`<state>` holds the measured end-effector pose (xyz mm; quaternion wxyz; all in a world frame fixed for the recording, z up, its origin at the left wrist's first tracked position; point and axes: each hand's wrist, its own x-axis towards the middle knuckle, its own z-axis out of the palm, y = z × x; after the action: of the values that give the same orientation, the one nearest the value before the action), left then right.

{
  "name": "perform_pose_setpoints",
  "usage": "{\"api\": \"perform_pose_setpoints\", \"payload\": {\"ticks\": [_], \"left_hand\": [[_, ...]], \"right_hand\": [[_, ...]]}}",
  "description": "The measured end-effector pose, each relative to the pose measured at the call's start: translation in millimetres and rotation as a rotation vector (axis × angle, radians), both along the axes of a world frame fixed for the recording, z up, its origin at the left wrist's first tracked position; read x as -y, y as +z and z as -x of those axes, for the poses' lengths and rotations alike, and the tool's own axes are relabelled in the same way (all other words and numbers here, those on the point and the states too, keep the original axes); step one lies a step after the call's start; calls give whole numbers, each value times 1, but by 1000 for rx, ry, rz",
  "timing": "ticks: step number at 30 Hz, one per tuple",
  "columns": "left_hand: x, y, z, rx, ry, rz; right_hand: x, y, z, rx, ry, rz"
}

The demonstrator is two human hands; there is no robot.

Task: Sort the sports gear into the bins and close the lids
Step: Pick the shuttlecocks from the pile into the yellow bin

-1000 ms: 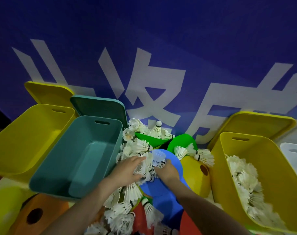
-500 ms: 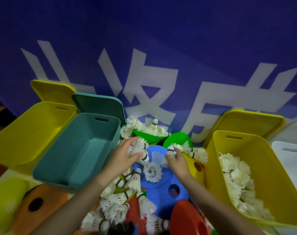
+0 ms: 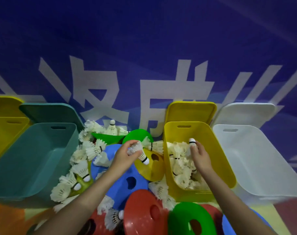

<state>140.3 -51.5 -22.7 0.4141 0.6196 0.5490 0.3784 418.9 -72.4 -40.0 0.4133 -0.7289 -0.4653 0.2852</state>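
White shuttlecocks in both hands.

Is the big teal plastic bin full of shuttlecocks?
No, the big teal plastic bin holds none; the white feather shuttlecocks are piled in the yellow plastic bin on the right.

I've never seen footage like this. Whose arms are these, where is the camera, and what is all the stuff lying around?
No machine here: a person wears a camera on the head, looking down at their own bare hands. The left hand pinches a white shuttlecock in its fingers above the pile. The right hand grips another shuttlecock over the yellow bin, which already holds many. Beside it stand a white bin, a teal bin and a second yellow one at the left edge, all open, lids propped behind. On the floor between them lie loose shuttlecocks and flat coloured cones, such as the blue cone. Behind hangs a blue banner.
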Motion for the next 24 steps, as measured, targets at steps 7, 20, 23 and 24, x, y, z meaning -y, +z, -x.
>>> {"api": "perform_pose_setpoints", "payload": {"ticks": [7, 20, 23, 24], "left_hand": [[8, -3, -70, -79, -98, -19], [38, -22, -119, -169, -79, -78], [35, -24, -135, -152, -63, -84], [33, -23, -142, -148, -60, -82]], "right_hand": [[9, -24, -101, 142, 162, 229], [-4, -56, -109, 693, 849, 346], [-6, -37, -124, 626, 697, 4], [-7, -33, -132, 631, 604, -120]]}}
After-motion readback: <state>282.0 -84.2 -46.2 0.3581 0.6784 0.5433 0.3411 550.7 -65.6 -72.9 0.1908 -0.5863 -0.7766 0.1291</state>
